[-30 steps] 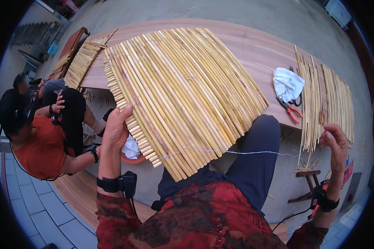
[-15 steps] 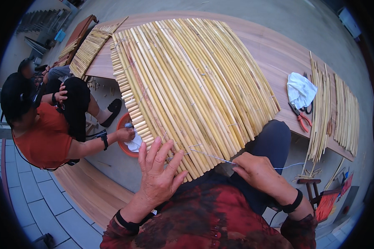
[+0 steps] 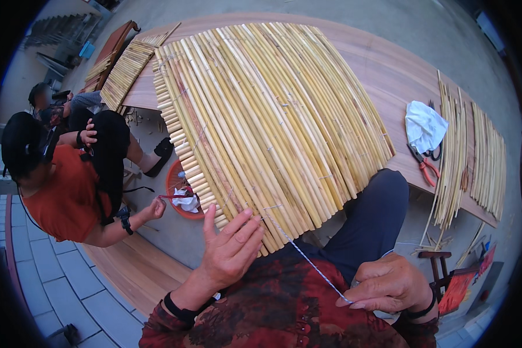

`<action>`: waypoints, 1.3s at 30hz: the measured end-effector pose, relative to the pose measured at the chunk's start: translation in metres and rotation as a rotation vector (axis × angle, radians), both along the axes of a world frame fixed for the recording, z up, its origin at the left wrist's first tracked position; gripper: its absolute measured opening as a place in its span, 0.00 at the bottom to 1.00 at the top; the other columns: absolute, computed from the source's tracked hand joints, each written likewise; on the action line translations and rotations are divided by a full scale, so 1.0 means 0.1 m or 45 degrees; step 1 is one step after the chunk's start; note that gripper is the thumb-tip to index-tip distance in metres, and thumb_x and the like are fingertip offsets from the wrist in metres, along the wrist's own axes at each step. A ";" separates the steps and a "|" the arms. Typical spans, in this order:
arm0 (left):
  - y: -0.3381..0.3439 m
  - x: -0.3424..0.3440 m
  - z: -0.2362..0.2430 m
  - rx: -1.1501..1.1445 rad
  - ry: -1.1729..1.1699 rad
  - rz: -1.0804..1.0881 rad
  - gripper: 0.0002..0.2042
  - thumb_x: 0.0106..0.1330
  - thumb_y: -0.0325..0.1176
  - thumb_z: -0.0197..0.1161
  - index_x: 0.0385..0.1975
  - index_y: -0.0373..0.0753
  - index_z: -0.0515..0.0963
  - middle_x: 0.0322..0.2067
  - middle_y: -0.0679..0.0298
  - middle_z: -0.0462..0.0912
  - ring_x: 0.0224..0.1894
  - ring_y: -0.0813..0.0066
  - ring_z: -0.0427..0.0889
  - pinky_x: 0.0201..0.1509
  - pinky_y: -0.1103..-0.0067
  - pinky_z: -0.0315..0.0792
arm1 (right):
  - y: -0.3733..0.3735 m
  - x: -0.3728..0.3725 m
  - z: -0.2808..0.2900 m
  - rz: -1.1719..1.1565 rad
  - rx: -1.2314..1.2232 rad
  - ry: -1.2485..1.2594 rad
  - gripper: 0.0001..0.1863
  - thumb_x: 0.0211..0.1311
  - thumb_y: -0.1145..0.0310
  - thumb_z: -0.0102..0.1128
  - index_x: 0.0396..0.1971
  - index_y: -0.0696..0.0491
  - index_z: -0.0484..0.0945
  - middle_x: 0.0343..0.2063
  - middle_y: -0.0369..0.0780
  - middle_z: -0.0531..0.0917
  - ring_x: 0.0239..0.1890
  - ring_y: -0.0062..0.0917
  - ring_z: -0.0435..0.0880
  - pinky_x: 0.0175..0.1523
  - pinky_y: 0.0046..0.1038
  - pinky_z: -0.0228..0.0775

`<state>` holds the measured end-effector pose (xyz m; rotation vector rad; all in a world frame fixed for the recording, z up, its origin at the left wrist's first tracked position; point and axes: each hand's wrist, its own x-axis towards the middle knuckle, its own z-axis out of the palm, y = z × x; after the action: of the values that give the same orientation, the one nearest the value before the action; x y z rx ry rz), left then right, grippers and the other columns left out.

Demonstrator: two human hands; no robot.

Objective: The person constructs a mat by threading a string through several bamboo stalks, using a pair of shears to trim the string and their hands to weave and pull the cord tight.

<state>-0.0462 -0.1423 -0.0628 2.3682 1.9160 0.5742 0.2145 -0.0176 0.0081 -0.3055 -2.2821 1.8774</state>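
A wide mat of yellow reed stalks (image 3: 272, 116), bound side by side with thin ties, slopes from the table toward my lap. My left hand (image 3: 229, 250) lies on its near left corner, fingers stretched out and resting on the stalk ends. From the mat's near edge, beside those fingers, a twisted white string (image 3: 311, 263) runs taut down to the right. My right hand (image 3: 388, 283) pinches this string between thumb and fingers, low at the right of my lap.
The wooden table (image 3: 383, 64) carries a white cloth (image 3: 424, 125), red-handled pliers (image 3: 426, 169) and loose reed stalks (image 3: 446, 168) at right. Left, a co-worker in an orange shirt (image 3: 61, 194) holds something red over an orange basin (image 3: 174, 181). A smaller reed mat (image 3: 124, 72) lies behind.
My right hand has pulled down and right, away from the mat, drawing the string out longer. My left hand has shifted slightly right. The co-worker's hand has drawn back from the basin with something red.
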 end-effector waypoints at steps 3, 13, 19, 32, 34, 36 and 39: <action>-0.01 -0.01 -0.02 0.036 -0.009 -0.067 0.12 0.47 0.26 0.61 0.34 0.38 0.76 0.41 0.64 0.75 0.48 0.66 0.72 0.58 0.51 0.47 | -0.12 -0.04 -0.02 -0.058 0.046 0.126 0.10 0.45 0.72 0.64 0.31 0.54 0.80 0.17 0.36 0.74 0.16 0.24 0.74 0.19 0.22 0.61; 0.14 0.23 0.17 0.081 -0.276 -0.311 0.14 0.43 0.28 0.66 0.32 0.38 0.74 0.37 0.63 0.75 0.41 0.66 0.76 0.53 0.62 0.61 | -0.29 -0.14 0.10 0.058 0.257 0.099 0.07 0.47 0.71 0.63 0.29 0.52 0.78 0.18 0.36 0.72 0.16 0.27 0.72 0.19 0.24 0.60; 0.05 0.03 0.07 -0.051 -0.452 -0.353 0.05 0.48 0.23 0.59 0.25 0.35 0.72 0.30 0.61 0.77 0.39 0.64 0.76 0.48 0.67 0.68 | -0.06 0.62 0.02 -0.447 0.225 -0.263 0.06 0.44 0.71 0.64 0.22 0.55 0.77 0.16 0.37 0.73 0.19 0.24 0.73 0.22 0.24 0.61; 0.10 -0.07 0.16 -0.107 -1.171 0.025 0.05 0.55 0.22 0.49 0.21 0.30 0.72 0.25 0.55 0.77 0.33 0.65 0.77 0.42 0.73 0.70 | -0.10 2.59 -0.76 -1.419 0.187 -0.659 0.06 0.47 0.73 0.59 0.19 0.58 0.73 0.17 0.31 0.69 0.23 0.14 0.67 0.29 0.17 0.59; 0.09 -0.09 0.13 -0.109 -1.182 0.001 0.05 0.56 0.22 0.51 0.21 0.30 0.72 0.25 0.56 0.76 0.33 0.65 0.77 0.42 0.74 0.70 | -0.16 2.72 -0.82 -1.485 0.162 -0.715 0.06 0.48 0.74 0.57 0.18 0.58 0.72 0.18 0.32 0.70 0.24 0.14 0.67 0.31 0.17 0.58; 0.09 -0.10 0.12 -0.094 -1.216 0.011 0.05 0.56 0.23 0.51 0.21 0.31 0.72 0.25 0.56 0.76 0.32 0.66 0.77 0.41 0.74 0.70 | -0.19 2.82 -0.86 -1.492 0.143 -0.725 0.06 0.48 0.73 0.57 0.19 0.58 0.72 0.18 0.31 0.70 0.23 0.14 0.67 0.30 0.16 0.58; 0.07 -0.07 0.11 -0.076 -1.257 0.078 0.04 0.56 0.23 0.52 0.21 0.31 0.71 0.24 0.58 0.75 0.32 0.66 0.77 0.41 0.73 0.70 | -0.27 3.11 -0.96 -1.615 0.092 -0.720 0.06 0.50 0.72 0.57 0.19 0.57 0.72 0.17 0.31 0.70 0.21 0.13 0.66 0.27 0.15 0.57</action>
<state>-0.0533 -0.1350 -0.0514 1.4806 1.4706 1.3297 0.5254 -0.0445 -0.0884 -1.8828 -1.5645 1.0458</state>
